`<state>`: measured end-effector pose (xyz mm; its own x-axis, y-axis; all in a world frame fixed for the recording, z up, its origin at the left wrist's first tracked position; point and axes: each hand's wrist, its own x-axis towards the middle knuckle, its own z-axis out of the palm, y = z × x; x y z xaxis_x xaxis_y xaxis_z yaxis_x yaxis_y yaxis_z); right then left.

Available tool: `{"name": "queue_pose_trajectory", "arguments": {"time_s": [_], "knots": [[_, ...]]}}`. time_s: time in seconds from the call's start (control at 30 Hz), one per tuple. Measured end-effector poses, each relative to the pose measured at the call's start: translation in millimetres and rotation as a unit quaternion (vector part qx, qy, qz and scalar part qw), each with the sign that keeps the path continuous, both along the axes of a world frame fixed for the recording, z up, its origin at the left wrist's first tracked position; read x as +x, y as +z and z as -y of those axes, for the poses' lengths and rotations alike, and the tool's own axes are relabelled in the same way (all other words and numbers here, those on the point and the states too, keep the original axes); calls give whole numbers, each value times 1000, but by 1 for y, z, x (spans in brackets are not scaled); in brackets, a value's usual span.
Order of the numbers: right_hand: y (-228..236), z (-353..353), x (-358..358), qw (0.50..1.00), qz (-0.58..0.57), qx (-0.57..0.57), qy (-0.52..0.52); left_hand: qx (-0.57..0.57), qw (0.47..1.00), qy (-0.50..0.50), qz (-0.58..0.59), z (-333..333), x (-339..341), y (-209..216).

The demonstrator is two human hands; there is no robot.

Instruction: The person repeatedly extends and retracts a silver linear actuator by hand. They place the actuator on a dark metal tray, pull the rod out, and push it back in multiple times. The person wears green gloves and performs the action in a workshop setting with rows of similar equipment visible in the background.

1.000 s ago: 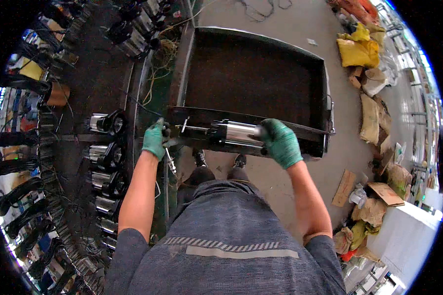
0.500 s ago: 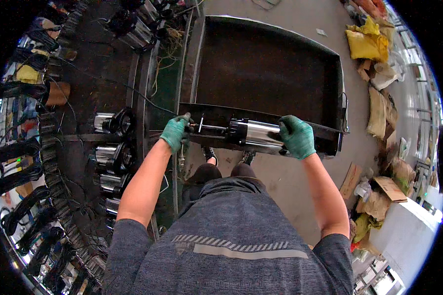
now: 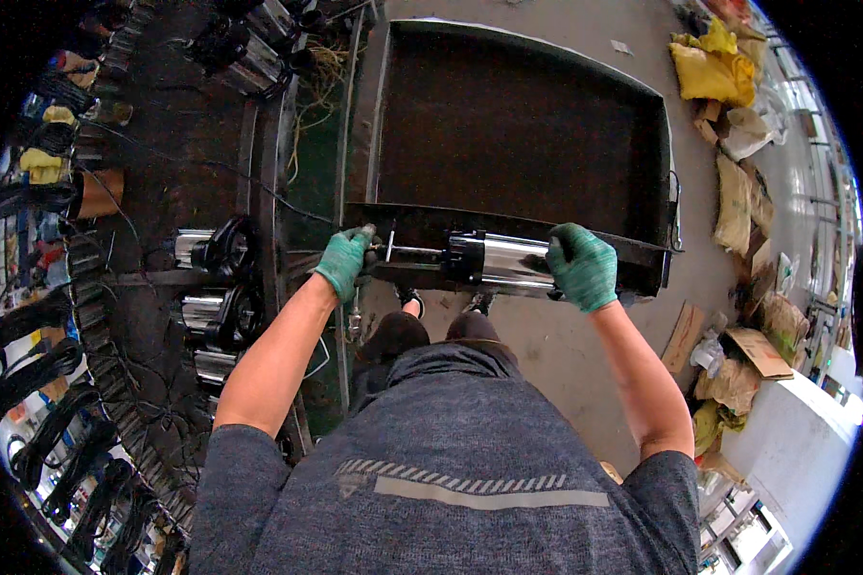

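the right hand [image 3: 583, 266] is clasping the silver cylindrical motor [image 3: 513, 261] just to its left, seemingly bracing it, while the left hand [image 3: 343, 262] is curling beside the t-ended rod [image 3: 418, 250], its grip impossible to tell.

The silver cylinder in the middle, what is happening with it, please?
A person in green gloves is handling the silver cylinder at the near side of a dark metal tray. The right hand is at its right end; the left hand is by the crossbar of its thin rod. Whether the left hand grips anything is unclear.
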<state>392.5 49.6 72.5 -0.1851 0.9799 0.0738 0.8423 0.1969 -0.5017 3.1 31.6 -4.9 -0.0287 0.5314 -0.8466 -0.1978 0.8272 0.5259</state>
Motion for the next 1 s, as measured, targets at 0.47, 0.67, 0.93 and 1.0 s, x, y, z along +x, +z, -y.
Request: {"name": "queue_pose_trajectory", "arguments": {"time_s": [0.47,0.67,0.93,1.0], "knots": [[4,-2,-6,1000,-7,1,-16,4,1000,-7,1,2,0,1],[4,-1,-6,999,-27,0,-23,10,1000,-7,-14,3,2,-4],[12,7,3,997,-74,-12,4,34,989,130,64,6,-8,14],[8,9,14,995,-83,-3,46,66,961,216,162,11,-19,-5]]}}
